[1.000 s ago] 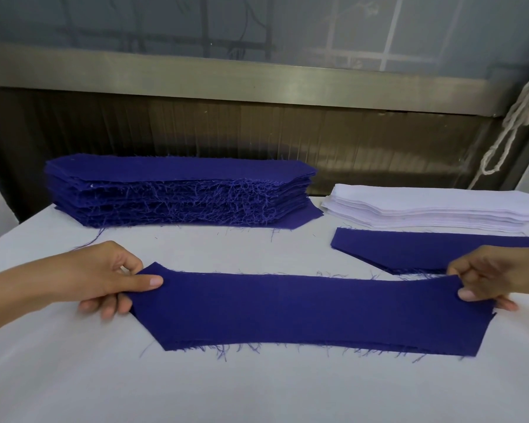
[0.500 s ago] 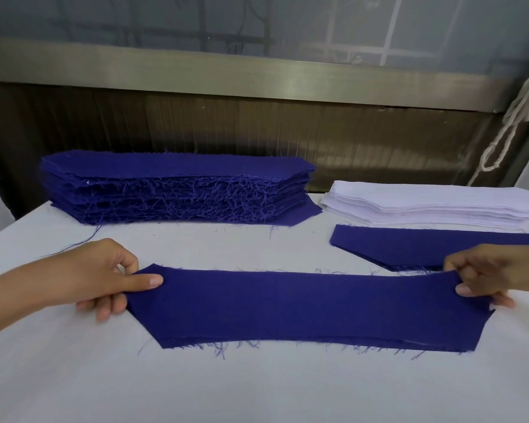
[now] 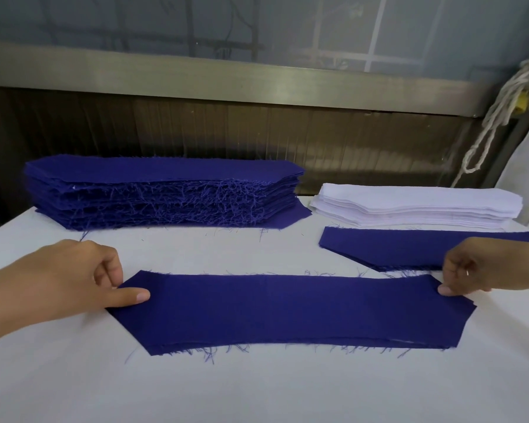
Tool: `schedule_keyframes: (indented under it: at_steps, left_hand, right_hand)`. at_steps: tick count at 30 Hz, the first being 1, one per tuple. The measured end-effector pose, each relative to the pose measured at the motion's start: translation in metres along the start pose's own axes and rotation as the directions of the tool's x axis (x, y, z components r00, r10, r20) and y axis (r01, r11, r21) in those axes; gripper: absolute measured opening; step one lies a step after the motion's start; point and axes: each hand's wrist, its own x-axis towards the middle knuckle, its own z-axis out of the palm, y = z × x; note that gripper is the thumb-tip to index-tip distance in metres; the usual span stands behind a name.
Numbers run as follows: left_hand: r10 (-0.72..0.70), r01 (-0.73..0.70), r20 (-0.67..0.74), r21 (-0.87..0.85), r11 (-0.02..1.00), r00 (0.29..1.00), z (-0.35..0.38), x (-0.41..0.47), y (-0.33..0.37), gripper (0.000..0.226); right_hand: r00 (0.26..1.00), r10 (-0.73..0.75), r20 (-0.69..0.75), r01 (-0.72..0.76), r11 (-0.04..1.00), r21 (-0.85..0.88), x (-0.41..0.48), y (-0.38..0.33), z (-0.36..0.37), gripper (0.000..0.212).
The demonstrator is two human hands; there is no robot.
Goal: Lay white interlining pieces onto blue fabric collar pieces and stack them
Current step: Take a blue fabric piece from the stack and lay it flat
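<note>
Two hands hold a long dark-blue woven fabric collar piece [image 3: 287,312] by its ends, flat on the white cloth-covered table [image 3: 257,389].

The left hand [image 3: 74,282] pinches the left tip, with its thumb laid on top and its other fingers curled in. The piece's long axis runs straight from this grip across to the right hand [image 3: 483,267], which pinches the opposite tip under its thumb. The pointed ends face outward past each grip. To do this well, I would draw both ends apart evenly, so that no ripple remains before interlining goes on. Beyond the left grip stands a tall frayed stack of blue pieces [image 3: 165,193]. Beyond the right grip lie a single blue piece [image 3: 403,251] and then the stack of white interlining pieces [image 3: 416,206].
</note>
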Motion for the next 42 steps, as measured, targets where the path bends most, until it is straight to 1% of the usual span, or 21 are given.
schedule_keyframes:
  at_steps: [2, 4, 6, 8, 11, 14, 16, 17, 18, 20, 21, 22, 24, 26, 29, 32, 34, 36, 39, 42]
  left_hand:
    - [0.024, -0.020, -0.047, 0.088, 0.996, 0.999, 0.003, -0.002, 0.000, 0.096]
    - [0.057, -0.047, -0.057, 0.166, 0.985, 0.997, 0.005, -0.003, 0.002, 0.097]
    - [0.064, -0.059, -0.022, 0.179, 0.982, 0.998, 0.003, -0.004, 0.004, 0.096]
    - [0.040, -0.046, 0.053, 0.120, 0.992, 0.998, 0.000, -0.005, 0.006, 0.089]
    - [0.024, -0.023, 0.174, -0.008, 1.000, 0.984, -0.005, -0.007, 0.012, 0.063]
    - [0.040, -0.020, 0.211, -0.097, 0.995, 0.977, -0.005, -0.008, 0.018, 0.035]
    - [0.029, 0.000, 0.195, -0.147, 0.989, 0.980, -0.005, -0.008, 0.019, 0.028]
    - [0.008, 0.029, 0.187, -0.192, 0.981, 0.982, -0.006, -0.007, 0.019, 0.032]
    - [-0.021, 0.069, 0.193, -0.247, 0.967, 0.981, -0.007, -0.008, 0.019, 0.043]
    - [-0.084, 0.159, 0.238, -0.318, 0.935, 0.968, -0.011, -0.008, 0.019, 0.076]
    - [-0.111, 0.196, 0.258, -0.332, 0.923, 0.960, -0.012, -0.007, 0.018, 0.091]
    - [-0.133, 0.225, 0.270, -0.347, 0.910, 0.954, -0.012, -0.004, 0.016, 0.101]
    - [-0.165, 0.266, 0.280, -0.376, 0.888, 0.946, -0.014, 0.004, 0.010, 0.109]
    - [-0.170, 0.302, 0.327, -0.413, 0.859, 0.930, -0.015, 0.011, 0.004, 0.102]
    - [-0.063, 0.299, 0.484, -0.428, 0.853, 0.873, -0.013, 0.014, -0.003, 0.081]
    - [0.008, 0.291, 0.585, -0.414, 0.863, 0.811, -0.008, 0.016, -0.008, 0.070]
    - [0.032, 0.289, 0.609, -0.422, 0.859, 0.793, -0.007, 0.018, -0.010, 0.064]
    - [0.049, 0.276, 0.610, -0.428, 0.860, 0.791, -0.008, 0.019, -0.012, 0.062]
    - [0.065, 0.264, 0.591, -0.452, 0.852, 0.804, -0.011, 0.019, -0.012, 0.063]
    - [0.082, 0.260, 0.554, -0.509, 0.821, 0.828, -0.014, 0.019, -0.009, 0.064]
  right_hand:
    - [1.000, 0.009, -0.024, -0.010, 0.999, -0.050, -0.001, -0.005, 0.002, 0.011]
    - [0.999, 0.007, -0.041, -0.011, 0.994, -0.106, -0.001, -0.009, 0.003, 0.015]
    - [0.999, 0.007, -0.044, -0.013, 0.990, -0.139, 0.000, -0.011, 0.004, 0.020]
    - [1.000, 0.007, -0.027, -0.011, 0.988, -0.152, 0.001, -0.011, 0.004, 0.021]
    - [1.000, -0.019, -0.010, 0.017, 0.984, -0.176, 0.003, -0.012, 0.007, 0.026]
    - [0.999, -0.039, 0.006, 0.039, 0.987, -0.154, 0.001, -0.013, 0.004, 0.031]
    - [0.997, -0.075, 0.025, 0.076, 0.995, -0.064, -0.001, -0.015, 0.001, 0.027]
    - [0.997, -0.078, 0.026, 0.077, 0.996, 0.034, -0.003, -0.015, 0.000, 0.018]
    - [0.998, -0.061, 0.024, 0.057, 0.988, 0.143, -0.005, -0.016, -0.001, 0.010]
    - [1.000, 0.005, 0.023, -0.010, 0.971, 0.239, -0.007, -0.014, -0.003, 0.027]
    - [0.999, 0.034, 0.017, -0.037, 0.971, 0.235, -0.007, -0.014, -0.003, 0.035]
    - [0.998, 0.057, 0.011, -0.058, 0.973, 0.222, -0.008, -0.016, -0.003, 0.042]
    - [0.997, 0.069, 0.029, -0.073, 0.978, 0.193, -0.008, -0.017, -0.003, 0.054]
    - [0.995, 0.074, 0.064, -0.083, 0.984, 0.159, -0.008, -0.017, -0.004, 0.059]
    - [0.988, 0.084, 0.133, -0.104, 0.983, 0.153, -0.009, -0.018, -0.004, 0.059]
    - [0.984, 0.066, 0.165, -0.089, 0.987, 0.137, -0.011, -0.022, -0.002, 0.053]
    - [0.985, 0.070, 0.155, -0.091, 0.987, 0.131, -0.013, -0.024, -0.002, 0.049]
    - [0.989, 0.065, 0.132, -0.084, 0.985, 0.150, -0.015, -0.022, -0.004, 0.050]
    - [0.995, 0.052, 0.084, -0.069, 0.973, 0.221, -0.017, -0.016, -0.009, 0.052]
    - [0.997, 0.005, 0.071, -0.026, 0.955, 0.297, -0.020, -0.009, -0.016, 0.062]
